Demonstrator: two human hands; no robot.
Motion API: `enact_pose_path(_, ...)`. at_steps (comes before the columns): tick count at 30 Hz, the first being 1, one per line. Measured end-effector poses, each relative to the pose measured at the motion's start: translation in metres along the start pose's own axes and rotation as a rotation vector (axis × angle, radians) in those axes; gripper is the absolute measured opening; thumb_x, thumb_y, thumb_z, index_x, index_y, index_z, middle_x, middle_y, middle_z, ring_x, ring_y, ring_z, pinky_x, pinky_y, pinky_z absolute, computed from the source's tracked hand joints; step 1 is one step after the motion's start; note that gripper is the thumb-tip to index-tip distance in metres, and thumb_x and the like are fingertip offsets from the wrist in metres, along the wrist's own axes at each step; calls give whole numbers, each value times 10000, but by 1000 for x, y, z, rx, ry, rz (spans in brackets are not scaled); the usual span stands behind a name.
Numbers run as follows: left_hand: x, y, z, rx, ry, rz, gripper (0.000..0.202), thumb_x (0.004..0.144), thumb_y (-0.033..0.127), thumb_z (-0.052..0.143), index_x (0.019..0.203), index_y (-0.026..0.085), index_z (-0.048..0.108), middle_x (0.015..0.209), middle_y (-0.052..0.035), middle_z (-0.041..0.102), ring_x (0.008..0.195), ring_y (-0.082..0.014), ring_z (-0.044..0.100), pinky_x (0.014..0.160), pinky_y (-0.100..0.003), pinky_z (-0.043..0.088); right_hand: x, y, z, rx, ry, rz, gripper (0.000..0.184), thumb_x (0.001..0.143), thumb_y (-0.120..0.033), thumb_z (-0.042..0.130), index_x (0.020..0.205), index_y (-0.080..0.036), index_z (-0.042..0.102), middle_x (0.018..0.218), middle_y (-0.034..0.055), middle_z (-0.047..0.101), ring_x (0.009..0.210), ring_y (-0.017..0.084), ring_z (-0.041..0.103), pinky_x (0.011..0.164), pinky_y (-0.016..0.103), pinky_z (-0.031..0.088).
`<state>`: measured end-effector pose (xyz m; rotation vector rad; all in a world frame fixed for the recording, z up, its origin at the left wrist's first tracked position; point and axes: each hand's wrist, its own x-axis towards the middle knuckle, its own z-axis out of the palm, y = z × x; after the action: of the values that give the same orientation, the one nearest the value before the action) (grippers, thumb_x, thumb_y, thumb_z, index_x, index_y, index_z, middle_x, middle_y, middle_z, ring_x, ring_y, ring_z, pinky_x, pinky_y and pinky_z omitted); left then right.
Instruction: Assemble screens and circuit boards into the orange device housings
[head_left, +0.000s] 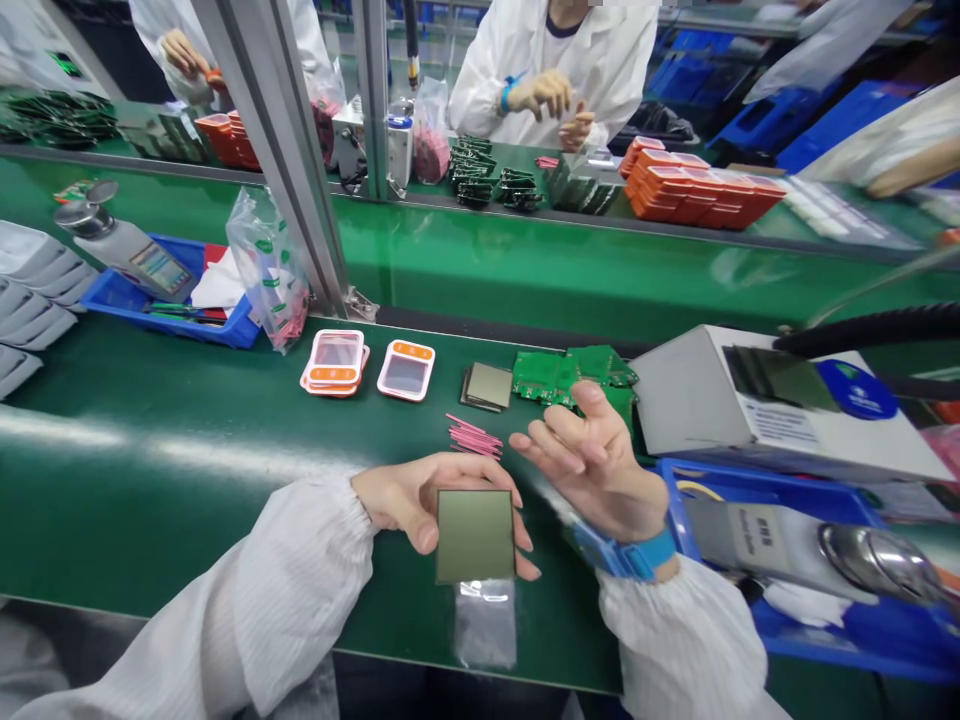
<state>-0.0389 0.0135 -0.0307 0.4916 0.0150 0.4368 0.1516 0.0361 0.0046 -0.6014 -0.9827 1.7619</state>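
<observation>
My left hand (405, 500) grips a small square LCD panel (475, 536) by its sides, its greenish-grey face toward me. Just below the panel shows a piece of clear plastic film (486, 625); whether the two are joined I cannot tell. My right hand (592, 460), with a blue wrist strap (626, 553), is raised to the right of the panel, its fingers loosely bent and apart with nothing visible in them. Beyond my hands lie thin pink strips (474, 437), a stack of LCD panels (487, 386) and green circuit boards (551, 375).
Orange-and-white device covers (406, 370) lie at centre left. A blue tray (172, 320) and clear bag (270, 270) stand at the left. At the right are a grey box (675, 400) and another blue tray (825, 650) with a metal-topped dispenser bottle (780, 540). Co-workers sit across the green divider (525, 250).
</observation>
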Motion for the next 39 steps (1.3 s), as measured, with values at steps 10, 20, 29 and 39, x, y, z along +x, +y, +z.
enact_pose_path(10,0,1,-2,88,-4,-26,620,557,273,858,1110,180,593,1073,-92,649,1036,-305,647,962,-472,431,0,-2,5,-25,52,4,387,602,-419,832,881,-367,569,564,-126,272,369,38,184,677,363,540)
enact_pose_path(20,-3,17,-20,120,198,148,596,584,265,834,1120,147,603,1062,-117,673,1043,-324,640,1013,-509,369,-15,-12,9,-275,243,-40,376,673,-304,810,926,-283,533,660,-83,495,543,91,484,888,395,498)
enact_pose_path(29,-7,24,-24,140,201,176,603,598,274,818,1136,129,588,1075,-139,673,1054,-343,638,1032,-537,345,-110,58,22,-558,551,-12,309,793,-318,711,994,-229,493,692,-27,572,632,134,553,599,267,462)
enact_pose_path(39,-6,23,-26,163,184,171,580,626,248,799,1147,120,580,1089,-136,672,1064,-347,633,1021,-519,374,-135,82,21,-714,641,5,248,856,-299,626,1014,-233,446,740,-22,566,714,150,568,712,310,471)
